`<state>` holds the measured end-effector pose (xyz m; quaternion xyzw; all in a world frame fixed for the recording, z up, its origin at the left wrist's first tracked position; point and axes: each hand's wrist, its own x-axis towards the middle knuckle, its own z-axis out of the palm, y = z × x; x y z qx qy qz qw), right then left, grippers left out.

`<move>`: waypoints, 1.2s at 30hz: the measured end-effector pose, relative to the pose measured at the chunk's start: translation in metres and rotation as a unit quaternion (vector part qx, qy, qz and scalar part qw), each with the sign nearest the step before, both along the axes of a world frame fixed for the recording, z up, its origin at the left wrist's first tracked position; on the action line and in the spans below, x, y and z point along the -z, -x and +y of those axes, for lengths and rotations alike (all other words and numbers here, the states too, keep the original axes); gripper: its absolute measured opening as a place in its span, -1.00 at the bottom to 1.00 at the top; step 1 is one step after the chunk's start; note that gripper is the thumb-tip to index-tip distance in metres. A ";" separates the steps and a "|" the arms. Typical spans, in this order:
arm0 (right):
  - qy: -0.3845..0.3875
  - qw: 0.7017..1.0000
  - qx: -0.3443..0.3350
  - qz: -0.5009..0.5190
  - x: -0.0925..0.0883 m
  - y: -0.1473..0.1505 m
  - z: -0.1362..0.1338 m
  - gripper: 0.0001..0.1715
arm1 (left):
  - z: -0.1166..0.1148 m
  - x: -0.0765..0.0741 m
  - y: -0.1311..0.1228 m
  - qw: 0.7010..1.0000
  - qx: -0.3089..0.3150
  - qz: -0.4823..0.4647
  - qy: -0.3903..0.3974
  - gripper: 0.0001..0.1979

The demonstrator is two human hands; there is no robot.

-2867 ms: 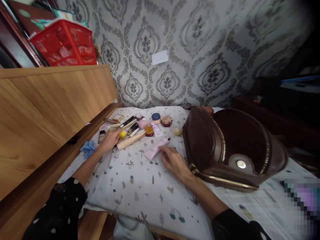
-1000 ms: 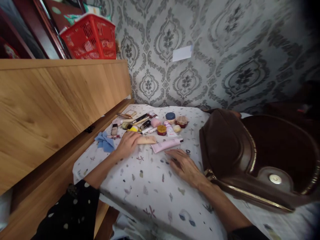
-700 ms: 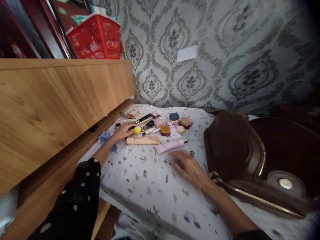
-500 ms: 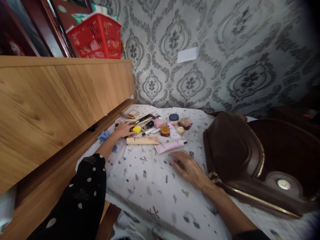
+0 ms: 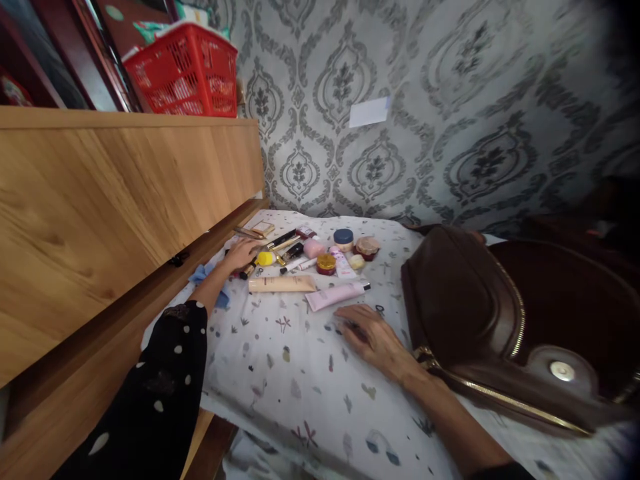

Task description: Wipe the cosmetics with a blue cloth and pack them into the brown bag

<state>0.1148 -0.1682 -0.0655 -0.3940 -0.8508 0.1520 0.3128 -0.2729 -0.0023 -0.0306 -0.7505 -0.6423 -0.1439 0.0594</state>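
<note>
My left hand reaches to the left side of a group of cosmetics, its fingers stretched out. Beside it lie a yellow-capped item and a dark stick with a gold band. A beige tube and a pink tube lie at the front of the group. My right hand rests on the patterned sheet just in front of the pink tube, fingers loosely bent and apart, holding nothing visible. Further back are a small amber-lidded jar, a blue-lidded jar and a pink sponge.
An unzipped brown leather bag takes up the right side. Along the left runs a wooden cabinet with a red basket on top. A blue cloth lies under my left forearm. Patterned wallpaper closes off the back.
My left hand has drawn slightly left and back from the yellow-capped item, uncovering the dark stick beside it. My right hand has stayed by the pink tube. The view has shifted slightly.
</note>
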 end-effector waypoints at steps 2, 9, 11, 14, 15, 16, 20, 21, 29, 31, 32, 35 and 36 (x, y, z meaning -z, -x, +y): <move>0.000 1.000 0.001 0.000 0.000 0.000 0.000 -0.70 | 0.006 0.003 -0.009 1.000 -0.024 -0.011 0.008 -0.66; -0.016 1.000 -0.004 -0.005 0.003 0.000 0.002 -0.67 | -0.008 -0.006 -0.029 0.999 -0.006 -0.039 0.000 -0.56; -0.025 1.000 -0.008 -0.015 0.004 0.000 0.002 -0.63 | -0.026 -0.007 -0.036 0.997 0.071 -0.038 0.011 -0.56; -0.034 0.999 -0.010 -0.037 0.006 -0.001 0.002 -0.56 | -0.059 0.001 -0.045 0.975 0.221 -0.017 0.031 -0.44; -0.032 0.998 -0.009 -0.046 0.006 -0.001 0.002 -0.53 | -0.069 0.006 -0.048 0.965 0.261 0.000 0.033 -0.37; -0.028 0.998 -0.008 -0.054 0.006 -0.001 0.002 -0.51 | -0.077 0.010 -0.051 0.961 0.275 0.015 0.028 -0.36; -0.011 0.998 0.000 -0.069 0.007 -0.002 0.001 -0.43 | -0.090 0.014 -0.061 0.976 0.207 0.058 -0.025 -0.55; -0.010 0.998 0.002 -0.069 0.007 -0.002 0.000 -0.42 | -0.090 0.010 -0.066 0.980 0.185 0.061 -0.043 -0.56; -0.029 0.998 0.005 -0.053 0.007 -0.001 0.000 -0.47 | -0.111 -0.003 -0.149 0.925 0.377 0.044 -0.016 -0.51; -0.040 0.998 0.006 -0.039 0.008 -0.001 0.001 -0.53 | -0.111 0.005 -0.170 0.928 0.362 0.090 0.000 -0.54; -0.046 0.998 0.008 -0.031 0.009 -0.001 0.001 -0.57 | -0.109 0.008 -0.179 0.934 0.341 0.104 0.003 -0.51; -0.057 0.998 0.026 -0.009 0.011 -0.001 0.002 -0.63 | -0.094 0.010 -0.197 0.958 0.262 0.116 -0.020 -0.47; -0.058 0.998 0.033 -0.003 0.011 -0.001 0.002 -0.65 | -0.089 0.009 -0.202 0.963 0.241 0.115 -0.035 -0.47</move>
